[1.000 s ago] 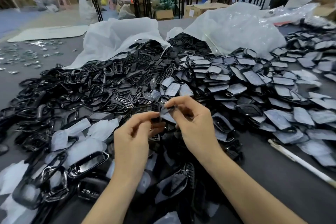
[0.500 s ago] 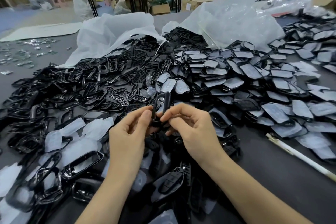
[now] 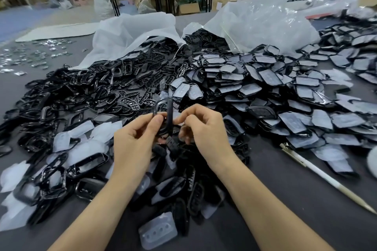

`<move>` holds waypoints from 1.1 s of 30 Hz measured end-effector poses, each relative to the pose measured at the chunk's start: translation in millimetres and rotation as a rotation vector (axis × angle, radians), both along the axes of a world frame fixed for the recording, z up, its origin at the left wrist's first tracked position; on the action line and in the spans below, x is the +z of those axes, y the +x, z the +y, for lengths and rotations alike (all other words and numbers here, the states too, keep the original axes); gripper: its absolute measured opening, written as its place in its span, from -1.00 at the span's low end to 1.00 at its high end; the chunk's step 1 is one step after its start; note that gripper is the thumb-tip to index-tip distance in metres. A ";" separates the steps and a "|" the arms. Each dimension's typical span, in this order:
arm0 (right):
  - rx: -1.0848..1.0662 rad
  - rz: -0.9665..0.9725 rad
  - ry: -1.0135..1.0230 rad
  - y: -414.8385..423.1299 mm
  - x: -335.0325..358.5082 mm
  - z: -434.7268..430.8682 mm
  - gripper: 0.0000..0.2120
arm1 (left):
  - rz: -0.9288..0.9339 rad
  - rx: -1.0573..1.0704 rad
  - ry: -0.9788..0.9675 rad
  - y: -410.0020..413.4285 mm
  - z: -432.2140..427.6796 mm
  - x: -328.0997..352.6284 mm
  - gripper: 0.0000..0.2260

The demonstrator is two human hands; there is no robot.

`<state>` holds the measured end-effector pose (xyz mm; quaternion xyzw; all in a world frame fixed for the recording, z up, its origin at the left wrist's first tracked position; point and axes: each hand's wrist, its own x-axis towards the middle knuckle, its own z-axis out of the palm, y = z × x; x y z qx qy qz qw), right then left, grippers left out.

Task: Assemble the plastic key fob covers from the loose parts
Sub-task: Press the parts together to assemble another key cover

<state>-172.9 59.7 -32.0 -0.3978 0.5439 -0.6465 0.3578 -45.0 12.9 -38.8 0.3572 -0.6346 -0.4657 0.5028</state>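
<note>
I hold a glossy black key fob frame (image 3: 165, 115) upright above the pile, near the middle of the view. My left hand (image 3: 135, 142) pinches its left side between thumb and forefinger. My right hand (image 3: 206, 128) pinches its right side, with a small translucent piece at its fingertips. Loose black frames (image 3: 61, 96) are heaped to the left, black button grids (image 3: 130, 96) lie behind my hands, and film-covered black covers (image 3: 255, 79) spread to the right. A clear button pad (image 3: 158, 231) lies at the front.
Two opened white plastic bags (image 3: 255, 20) lie behind the piles. A white pen-like tool (image 3: 326, 177) rests on the dark table at the right. Small shiny metal pieces (image 3: 30, 55) are scattered far left. Tables and cardboard boxes stand in the background.
The black frame, held low and flat a second ago, has been turned upright between both hands. My hands stay close together over the pile.
</note>
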 end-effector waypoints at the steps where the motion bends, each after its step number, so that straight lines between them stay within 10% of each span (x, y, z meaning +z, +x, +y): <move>1: -0.011 -0.041 0.014 -1.8 0.0 -0.6 -0.85 | 0.020 -0.013 0.010 -0.3 2.1 1.5 -0.81; 12: 0.284 -0.325 0.097 -10.0 2.6 0.1 -0.86 | 0.028 -0.112 0.060 -3.2 8.2 5.0 -0.82; 19: -0.043 -0.462 0.050 -13.7 1.9 -6.0 -0.88 | 0.182 -0.108 0.178 -4.4 7.1 6.3 -0.85; 33: 0.170 -0.535 0.051 -7.6 6.0 -0.4 -0.81 | 0.206 -0.108 0.149 -4.7 9.0 7.1 -0.85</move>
